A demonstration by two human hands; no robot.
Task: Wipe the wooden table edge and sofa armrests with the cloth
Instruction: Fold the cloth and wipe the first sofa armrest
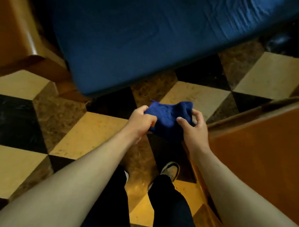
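A dark blue cloth (169, 115) hangs bunched in the air above the floor, held between both hands. My left hand (141, 121) grips its left side and my right hand (193, 127) grips its right side. The wooden table (271, 146) stands at the right, its edge (238, 114) close to my right hand. The sofa's blue seat cushion (135, 37) fills the top of the view. Its wooden armrest (11, 28) rises at the far left, well away from the cloth.
The floor (90, 134) is a pattern of yellow, black and brown tiles. My legs in dark trousers and a shoe (171, 170) stand between the sofa and the table. A dark object (277, 44) lies on the floor at the top right.
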